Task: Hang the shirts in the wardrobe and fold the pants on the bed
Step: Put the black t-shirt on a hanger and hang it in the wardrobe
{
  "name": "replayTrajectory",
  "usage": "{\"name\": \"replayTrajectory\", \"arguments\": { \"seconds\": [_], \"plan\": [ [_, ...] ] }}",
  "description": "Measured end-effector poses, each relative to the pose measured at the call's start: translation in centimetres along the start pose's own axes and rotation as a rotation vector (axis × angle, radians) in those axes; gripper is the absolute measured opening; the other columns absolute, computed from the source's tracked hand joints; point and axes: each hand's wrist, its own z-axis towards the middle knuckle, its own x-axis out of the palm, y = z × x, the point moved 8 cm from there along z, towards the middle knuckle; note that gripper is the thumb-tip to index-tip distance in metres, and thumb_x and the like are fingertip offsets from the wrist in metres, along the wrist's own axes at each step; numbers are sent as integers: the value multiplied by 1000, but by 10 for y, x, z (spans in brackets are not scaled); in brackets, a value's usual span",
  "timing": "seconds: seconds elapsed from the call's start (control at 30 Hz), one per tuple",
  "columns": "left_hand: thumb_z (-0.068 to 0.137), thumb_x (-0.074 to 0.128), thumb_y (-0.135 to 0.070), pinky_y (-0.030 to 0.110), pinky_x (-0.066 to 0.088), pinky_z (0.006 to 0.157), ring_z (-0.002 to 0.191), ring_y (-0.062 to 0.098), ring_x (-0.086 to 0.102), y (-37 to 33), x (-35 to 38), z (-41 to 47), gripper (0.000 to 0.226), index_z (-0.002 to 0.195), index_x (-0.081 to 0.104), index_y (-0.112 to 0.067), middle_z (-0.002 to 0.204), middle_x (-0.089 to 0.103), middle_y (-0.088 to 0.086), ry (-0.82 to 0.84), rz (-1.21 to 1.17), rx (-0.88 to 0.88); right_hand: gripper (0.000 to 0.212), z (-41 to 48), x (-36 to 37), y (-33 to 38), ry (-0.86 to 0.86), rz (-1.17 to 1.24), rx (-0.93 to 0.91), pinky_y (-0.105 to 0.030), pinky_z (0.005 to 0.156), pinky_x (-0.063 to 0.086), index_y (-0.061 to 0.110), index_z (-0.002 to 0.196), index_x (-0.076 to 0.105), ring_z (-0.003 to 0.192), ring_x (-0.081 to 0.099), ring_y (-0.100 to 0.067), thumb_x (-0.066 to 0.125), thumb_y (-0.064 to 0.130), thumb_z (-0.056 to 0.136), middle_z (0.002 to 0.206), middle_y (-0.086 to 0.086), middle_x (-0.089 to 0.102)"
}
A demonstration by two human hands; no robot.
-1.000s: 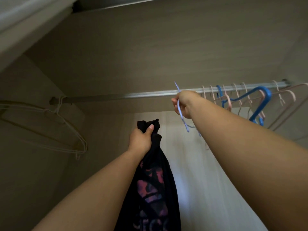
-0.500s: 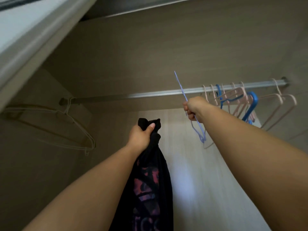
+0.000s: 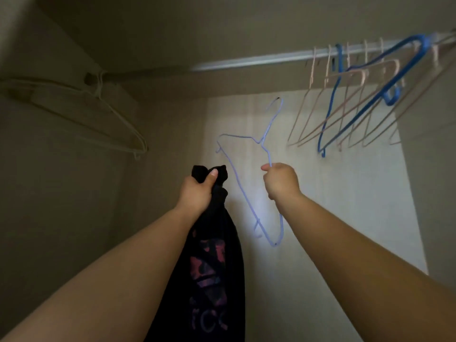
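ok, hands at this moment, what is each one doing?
Left hand: closed, gripping the bunched top of the black shirt.
Right hand: closed, holding the light purple wire hanger, off the rail.

Dim, motion-blurred — back wall (image 3: 345, 193) lit brighter.

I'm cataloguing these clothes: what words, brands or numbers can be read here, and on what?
Black shirt in the left hand: pink-purple print with lettering low down, too dim and creased to read.
Light blue hanger in the right hand: no text.
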Motion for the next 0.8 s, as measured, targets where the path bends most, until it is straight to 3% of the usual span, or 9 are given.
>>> {"name": "replayTrajectory", "arguments": {
  "seconds": [0.07, 0.17, 0.3, 0.4, 0.47, 0.57, 0.67, 0.8],
  "plan": [
    [93, 53, -43, 26, 44, 68, 85, 25, 62, 26, -1, -24, 41, 95, 64, -3, 88, 66, 10, -1, 55, -40, 29, -32, 16, -41, 29, 97, 95, -25, 54, 29, 9, 108, 62, 56, 33, -14, 39, 3, 91, 67, 1, 41],
    [94, 50, -45, 25, 37, 64, 78, 24, 59, 59, -2, -61, 46, 88, 62, -1, 82, 63, 11, 36, 145, -44, 17, -76, 36, -82, 111, 136, 200, -27, 50, 25, 13, 80, 56, 52, 34, -16, 47, 22, 91, 64, 0, 44],
    [95, 48, -45, 13, 32, 44, 55, 13, 46, 98, -4, -114, 44, 59, 47, -19, 55, 48, -5, 120, 357, 65, 40, -131, 60, -151, 213, 24, 348, -29, 55, 38, 18, 64, 53, 58, 47, -21, 58, 52, 84, 66, -2, 52],
    [95, 41, -50, 26, 27, 51, 59, 19, 45, 122, 0, -143, 49, 56, 39, -22, 55, 44, -4, 206, 545, 84, 39, -163, 57, -198, 137, -17, 400, -36, 72, 48, 14, 66, 67, 74, 59, -27, 63, 50, 81, 70, -5, 59],
    [96, 40, -49, 28, 20, 52, 61, 23, 42, 134, 2, -155, 50, 55, 36, -21, 54, 40, -5, 260, 591, 82, 39, -180, 49, -221, 109, -19, 414, -35, 69, 47, 19, 64, 68, 65, 56, -22, 61, 53, 81, 62, 2, 57],
    [98, 39, -45, 25, 26, 52, 68, 26, 49, 147, 16, -171, 47, 60, 42, -18, 59, 46, -1, 420, 623, 69, 41, -195, 35, -247, 126, -81, 443, -28, 68, 43, 25, 61, 66, 69, 56, -18, 55, 58, 82, 67, 5, 58],
    [98, 40, -44, 27, 36, 68, 87, 26, 59, 169, 31, -195, 37, 73, 52, -20, 79, 60, 4, 602, 680, 42, 41, -213, 20, -264, 167, -237, 459, -30, 71, 41, 22, 68, 68, 77, 56, -24, 50, 54, 87, 74, -2, 59],
    [98, 40, -43, 31, 42, 77, 93, 29, 60, 200, 39, -227, 33, 77, 48, -20, 91, 62, 11, 696, 720, 23, 36, -228, -10, -276, 34, -302, 399, -28, 71, 38, 25, 63, 66, 75, 53, -21, 52, 45, 89, 75, -3, 59]
  ]
}}
